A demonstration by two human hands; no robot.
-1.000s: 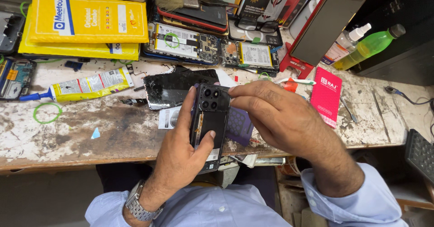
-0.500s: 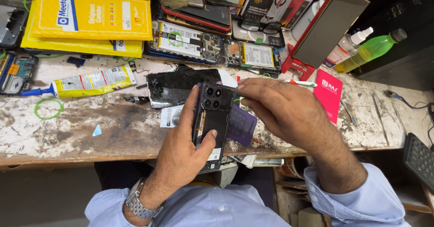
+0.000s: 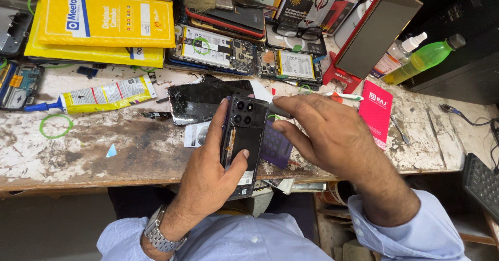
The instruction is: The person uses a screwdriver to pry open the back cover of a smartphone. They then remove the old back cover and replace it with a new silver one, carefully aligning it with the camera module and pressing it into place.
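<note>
Black phone (image 3: 243,141), back up, above the counter (image 3: 78,157): left hand (image 3: 210,172) grip clamped around it; right hand (image 3: 325,134) grip pinched on grey tool (image 3: 278,110) at its upper right edge.

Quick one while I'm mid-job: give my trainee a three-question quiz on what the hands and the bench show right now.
1. True or false: the left hand grips the black phone with its camera cluster facing up.
2. What lies directly left of the phone on the workbench? A) cracked black screen panel B) green bottle C) keyboard
3. Fill in: the right hand pinches a slim grey ____ near the phone's top edge.

Key: 1 true; 2 A, the cracked screen panel; 3 tool, its tip hidden.
</note>
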